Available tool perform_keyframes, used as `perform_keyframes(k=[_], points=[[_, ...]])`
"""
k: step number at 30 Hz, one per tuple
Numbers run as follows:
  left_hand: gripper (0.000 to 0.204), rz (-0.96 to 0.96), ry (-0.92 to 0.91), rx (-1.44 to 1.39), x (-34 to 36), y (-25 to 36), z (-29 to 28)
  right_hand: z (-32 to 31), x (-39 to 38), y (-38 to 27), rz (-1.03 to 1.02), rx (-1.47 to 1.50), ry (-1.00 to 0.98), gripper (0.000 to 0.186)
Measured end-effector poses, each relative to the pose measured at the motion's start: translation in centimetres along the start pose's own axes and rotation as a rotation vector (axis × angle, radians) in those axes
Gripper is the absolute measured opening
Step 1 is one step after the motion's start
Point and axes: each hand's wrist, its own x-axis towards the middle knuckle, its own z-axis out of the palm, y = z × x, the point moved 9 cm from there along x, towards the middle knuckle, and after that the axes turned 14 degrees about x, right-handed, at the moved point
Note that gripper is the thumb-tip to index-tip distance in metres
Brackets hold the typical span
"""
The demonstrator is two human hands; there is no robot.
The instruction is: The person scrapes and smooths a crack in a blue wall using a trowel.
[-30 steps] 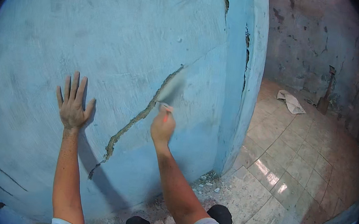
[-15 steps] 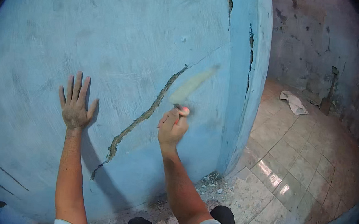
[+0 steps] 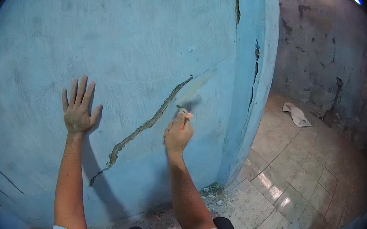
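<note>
My left hand (image 3: 78, 111) lies flat on a light-blue wall (image 3: 125, 31), fingers spread and nothing in it. Left of the wall's corner, my right hand (image 3: 178, 134) is closed around the handle of a hand tool (image 3: 184, 112). Some red shows at the handle. The tool's long pale end points up and to the right, too smeared by motion to tell its kind or whether it touches the wall. Just left of it, a rough, open crack (image 3: 150, 122) runs diagonally from upper right to lower left. A hairline crack carries on from its upper end.
More cracks (image 3: 255, 68) run down near the wall's corner. Broken plaster bits (image 3: 213, 192) lie at its foot. To the right is a dusty tiled floor (image 3: 292, 172) with a crumpled white sack-like piece (image 3: 296, 114). A long-handled tool (image 3: 333, 102) leans on the stained far wall.
The tool's pale end has swept and blurred differently, its long streak now fainter. My right hand has shifted slightly down and right. My left hand stays flat on the wall; the view has tilted slightly.
</note>
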Motion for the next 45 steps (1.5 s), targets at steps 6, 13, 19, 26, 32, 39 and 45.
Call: perform_keyframes(k=[6, 13, 19, 26, 32, 39, 45], points=[[0.075, -0.032, -0.072, 0.024, 0.7, -0.1, 0.4, 0.0, 2.2, -1.0, -0.087, -0.306, 0.025, 0.037], [0.076, -0.034, -0.044, -0.052, 1.9, 1.7, -0.1, -2.0, 4.1, 0.0, -0.138, -0.154, 0.106, 0.043], [0.077, -0.025, -0.049, -0.015, 0.1, -0.5, 0.2, 1.0, 1.8, -7.0, -0.151, 0.488, 0.097, 0.04], [0.073, 0.002, -0.007, 0.011, 0.3, -0.2, 0.3, 2.1, 3.1, -2.0, 0.35, 0.268, 0.095, 0.048], [0.072, 0.0, -0.007, 0.015, 0.9, 0.6, 0.4, -0.5, 3.6, -9.2, -0.364, 0.546, 0.212, 0.052], [0.077, -0.02, 0.002, -0.005, 0.5, 0.3, 0.1, 0.2, 4.3, -7.7, -0.154, 0.476, 0.174, 0.052], [0.076, -0.012, -0.027, 0.014, 0.4, 0.0, 0.0, 1.5, 4.1, -4.4, 0.13, 0.263, 0.054, 0.056]])
